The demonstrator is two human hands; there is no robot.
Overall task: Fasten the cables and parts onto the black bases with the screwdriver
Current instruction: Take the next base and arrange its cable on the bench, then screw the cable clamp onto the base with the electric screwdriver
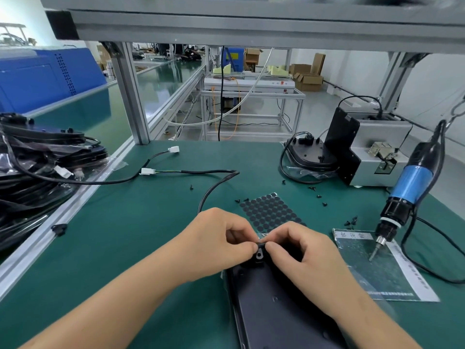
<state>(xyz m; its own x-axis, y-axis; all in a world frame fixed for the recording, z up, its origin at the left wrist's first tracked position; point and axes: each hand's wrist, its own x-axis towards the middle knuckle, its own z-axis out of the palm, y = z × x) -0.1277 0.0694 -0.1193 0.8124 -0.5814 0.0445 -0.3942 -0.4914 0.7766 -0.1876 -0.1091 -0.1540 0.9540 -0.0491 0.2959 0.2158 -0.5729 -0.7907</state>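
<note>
The green desk [156, 248] is carrying the black base [276, 311], lying flat below my hands. At the base's far end, my left grip [219, 238] and right grip [299, 250] are both pinching a small black clip [259, 254], fingertips curled tight. The blue screwdriver [405, 197] is hanging right of the base.

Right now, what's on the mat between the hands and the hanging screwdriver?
Head view: a plastic-covered printed sheet lies between the right hand and the screwdriver, whose bit tip rests on it. A few loose black screws sit just behind the sheet.
</note>
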